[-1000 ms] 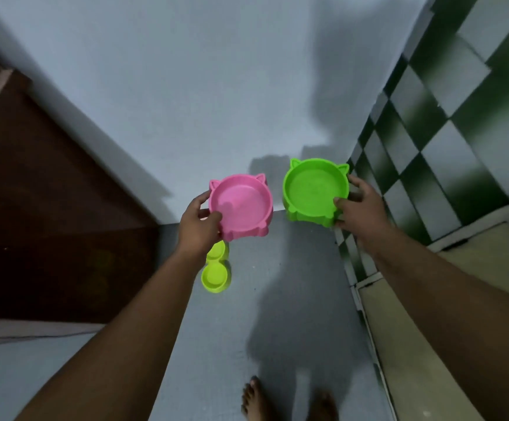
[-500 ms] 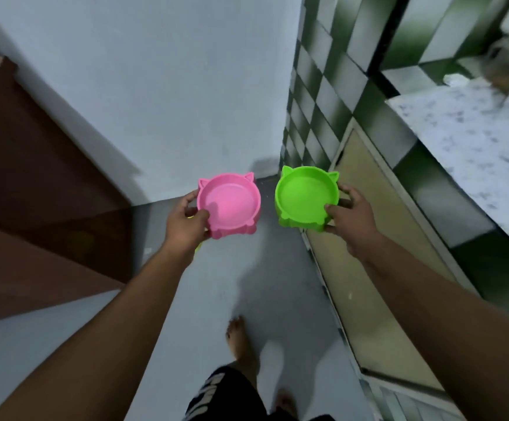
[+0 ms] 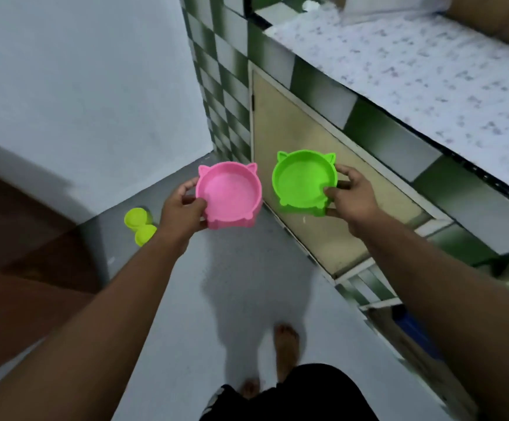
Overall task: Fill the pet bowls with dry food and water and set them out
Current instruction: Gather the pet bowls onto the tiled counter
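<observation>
Left hand (image 3: 183, 211) was clamped on the near-left rim of the pink cat-ear bowl (image 3: 228, 194), thumb hooked over the lip & inside, fingers wrapped under/outside. Right hand (image 3: 350, 198) gripped the green cat-ear bowl (image 3: 304, 180) the same way at its near-right edge, thumb over the rim, fingers round the wall. Both bowls were held up in the air, roughly level, side by side w/ a gap between them, not touching, pink slightly lower.

Progress, as judged: early. Both bowls looked empty & dry inside, no kibble, no water visible. So filling w/ dry food, filling w/ water & setting out were all left to do. No food bag or tap was in view.

The speckled worktop (image 3: 423, 71) ran along the person's right, above a beige cabinet door (image 3: 308, 165) & green checked tiles. A yellow-green double bowl (image 3: 140, 224) sat on the grey floor (image 3: 232, 284) near the wall corner, just left of the left wrist in view; its contents couldn't be told. Bare feet showed below.
</observation>
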Motion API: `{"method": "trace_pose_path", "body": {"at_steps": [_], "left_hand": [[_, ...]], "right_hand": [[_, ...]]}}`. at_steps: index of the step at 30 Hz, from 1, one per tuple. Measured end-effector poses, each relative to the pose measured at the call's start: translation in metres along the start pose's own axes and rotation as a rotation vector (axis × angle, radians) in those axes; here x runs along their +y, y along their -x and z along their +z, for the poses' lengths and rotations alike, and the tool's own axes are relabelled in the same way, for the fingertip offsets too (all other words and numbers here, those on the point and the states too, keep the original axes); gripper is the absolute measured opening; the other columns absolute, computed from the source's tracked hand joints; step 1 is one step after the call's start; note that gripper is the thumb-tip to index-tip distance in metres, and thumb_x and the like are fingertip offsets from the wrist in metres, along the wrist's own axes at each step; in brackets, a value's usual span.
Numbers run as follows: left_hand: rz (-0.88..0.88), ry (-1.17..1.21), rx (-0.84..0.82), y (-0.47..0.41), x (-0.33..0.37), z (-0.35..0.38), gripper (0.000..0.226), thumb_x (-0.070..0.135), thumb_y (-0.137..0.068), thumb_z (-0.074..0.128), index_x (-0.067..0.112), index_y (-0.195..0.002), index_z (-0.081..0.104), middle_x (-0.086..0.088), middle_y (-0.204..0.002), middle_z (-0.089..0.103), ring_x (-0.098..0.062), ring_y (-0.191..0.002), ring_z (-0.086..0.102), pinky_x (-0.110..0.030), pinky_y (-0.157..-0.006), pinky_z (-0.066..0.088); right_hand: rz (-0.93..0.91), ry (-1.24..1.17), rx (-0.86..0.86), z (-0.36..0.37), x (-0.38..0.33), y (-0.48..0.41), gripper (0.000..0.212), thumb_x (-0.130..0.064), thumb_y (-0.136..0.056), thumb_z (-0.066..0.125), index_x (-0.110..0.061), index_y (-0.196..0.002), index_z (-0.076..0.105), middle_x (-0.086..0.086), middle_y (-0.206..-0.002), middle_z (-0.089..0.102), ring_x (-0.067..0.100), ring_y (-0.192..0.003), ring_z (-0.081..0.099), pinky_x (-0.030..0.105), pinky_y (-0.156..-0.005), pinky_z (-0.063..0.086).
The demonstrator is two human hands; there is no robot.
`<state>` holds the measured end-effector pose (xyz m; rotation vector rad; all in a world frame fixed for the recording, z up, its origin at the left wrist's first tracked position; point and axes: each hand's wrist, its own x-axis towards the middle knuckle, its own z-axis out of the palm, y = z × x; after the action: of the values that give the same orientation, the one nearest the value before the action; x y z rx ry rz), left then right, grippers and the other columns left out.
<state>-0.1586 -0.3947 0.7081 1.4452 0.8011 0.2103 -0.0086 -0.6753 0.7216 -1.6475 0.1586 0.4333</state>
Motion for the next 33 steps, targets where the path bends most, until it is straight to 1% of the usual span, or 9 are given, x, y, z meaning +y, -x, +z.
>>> {"method": "trace_pose_path", "body": {"at_steps": [5, 9, 12, 17, 21, 23, 26, 31, 33], "left_hand": [[-0.016, -0.068, -0.130, 0.044, -0.015, 0.008, 0.051, -0.006, -0.094, 0.051, 0.023, -0.136, 0.053, -0.012, -0.115, 0.062, -0.033, -0.096, 0.065, -0.033, -0.056, 0.059], [-0.021, -0.127, -0.247, 0.081, -0.031, 0.037, 0.055, -0.006, -0.093, 0.053, 0.021, -0.141, 0.054, -0.015, -0.123, 0.064, -0.038, -0.101, 0.068, -0.043, -0.066, 0.063], [-0.027, -0.149, -0.370, 0.112, -0.041, 0.075, 0.056, -0.006, -0.095, 0.053, 0.023, -0.143, 0.052, -0.012, -0.123, 0.064, -0.038, -0.105, 0.068, -0.041, -0.066, 0.062], [-0.015, -0.197, -0.525, 0.165, -0.050, 0.147, 0.052, -0.005, -0.096, 0.051, 0.021, -0.141, 0.054, -0.012, -0.127, 0.065, -0.037, -0.104, 0.067, -0.037, -0.059, 0.061], [0.017, -0.230, -0.616, 0.220, -0.056, 0.216, 0.052, -0.004, -0.098, 0.051, 0.019, -0.144, 0.051, -0.011, -0.127, 0.065, -0.035, -0.102, 0.068, -0.035, -0.058, 0.061], [0.035, -0.240, -0.644, 0.252, -0.062, 0.253, 0.051, -0.003, -0.098, 0.052, 0.019, -0.144, 0.051, -0.011, -0.127, 0.064, -0.033, -0.097, 0.069, -0.034, -0.056, 0.061], [0.058, -0.251, -0.705, 0.305, -0.076, 0.309, 0.046, -0.002, -0.099, 0.054, 0.022, -0.138, 0.056, -0.010, -0.128, 0.064, -0.035, -0.099, 0.071, -0.039, -0.061, 0.062], [0.024, -0.268, -0.745, 0.385, -0.095, 0.395, 0.049, -0.002, -0.100, 0.055, 0.014, -0.146, 0.050, -0.012, -0.132, 0.057, -0.038, -0.103, 0.069, -0.053, -0.077, 0.064], [0.003, -0.277, -0.765, 0.410, -0.100, 0.426, 0.048, -0.003, -0.100, 0.055, 0.014, -0.144, 0.051, -0.012, -0.130, 0.056, -0.039, -0.104, 0.068, -0.052, -0.077, 0.064]], "right_hand": [[0.071, -0.080, 0.139, -0.048, 0.034, 0.082, 0.051, 0.007, -0.091, 0.061, -0.025, -0.130, 0.056, 0.010, -0.112, 0.061, 0.030, -0.100, 0.065, 0.056, -0.070, 0.061], [0.068, -0.105, 0.268, -0.097, 0.054, 0.139, 0.052, 0.008, -0.091, 0.061, -0.021, -0.134, 0.055, 0.006, -0.106, 0.063, 0.023, -0.087, 0.067, 0.040, -0.055, 0.062], [0.047, -0.102, 0.353, -0.140, 0.073, 0.174, 0.054, 0.007, -0.089, 0.064, -0.021, -0.134, 0.056, 0.011, -0.120, 0.065, 0.031, -0.099, 0.069, 0.048, -0.066, 0.063], [0.025, -0.141, 0.501, -0.217, 0.101, 0.239, 0.054, 0.008, -0.088, 0.065, -0.019, -0.134, 0.057, 0.013, -0.119, 0.066, 0.032, -0.098, 0.068, 0.052, -0.073, 0.062], [0.035, -0.237, 0.606, -0.294, 0.124, 0.296, 0.050, 0.010, -0.089, 0.062, -0.018, -0.131, 0.056, 0.017, -0.114, 0.064, 0.027, -0.086, 0.066, 0.035, -0.053, 0.060], [0.038, -0.242, 0.661, -0.337, 0.137, 0.323, 0.050, 0.008, -0.090, 0.062, -0.020, -0.131, 0.056, 0.017, -0.116, 0.063, 0.030, -0.089, 0.067, 0.040, -0.057, 0.061], [0.023, -0.209, 0.755, -0.402, 0.152, 0.358, 0.053, 0.006, -0.088, 0.065, -0.023, -0.131, 0.058, 0.016, -0.116, 0.064, 0.039, -0.100, 0.067, 0.058, -0.074, 0.060], [0.039, -0.194, 0.878, -0.500, 0.174, 0.413, 0.049, 0.002, -0.087, 0.067, -0.025, -0.128, 0.059, 0.019, -0.111, 0.066, 0.035, -0.092, 0.070, 0.053, -0.069, 0.062], [0.067, -0.203, 0.915, -0.534, 0.184, 0.427, 0.049, 0.001, -0.088, 0.067, -0.027, -0.128, 0.059, 0.018, -0.107, 0.066, 0.034, -0.091, 0.069, 0.055, -0.072, 0.061]]}}
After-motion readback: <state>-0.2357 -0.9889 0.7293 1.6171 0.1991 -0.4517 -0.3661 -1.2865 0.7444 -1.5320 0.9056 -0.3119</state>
